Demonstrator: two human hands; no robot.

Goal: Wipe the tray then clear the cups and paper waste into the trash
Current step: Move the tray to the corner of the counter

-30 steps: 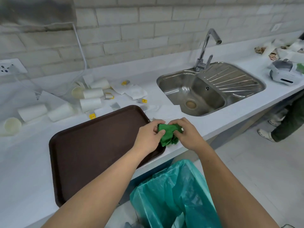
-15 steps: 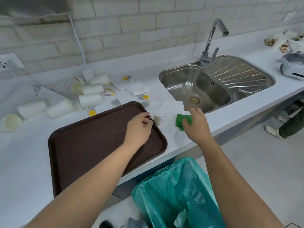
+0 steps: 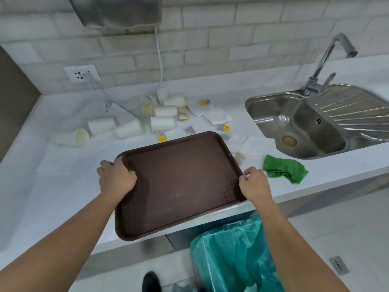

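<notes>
The brown tray (image 3: 179, 182) lies on the white counter with its near corner past the counter's front edge. My left hand (image 3: 116, 178) grips its left rim and my right hand (image 3: 253, 182) grips its right rim. The green cloth (image 3: 284, 168) lies crumpled on the counter to the right of the tray, free of both hands. Several white paper cups (image 3: 162, 124) lie tipped over behind the tray, among paper napkins (image 3: 216, 114) and tea bags with yellow tags (image 3: 226, 128). Below the counter edge stands the trash bin with a green bag (image 3: 233, 253).
A steel sink (image 3: 299, 127) with a tap (image 3: 328, 62) is set in the counter at the right. A wall socket (image 3: 82, 73) and a hanging cable sit on the tiled wall behind the cups. A dark shoe (image 3: 150, 281) shows on the floor.
My right hand set the green cloth down on the counter and moved to the tray's right rim. My left hand shifted from the tray's far right corner to its left rim.
</notes>
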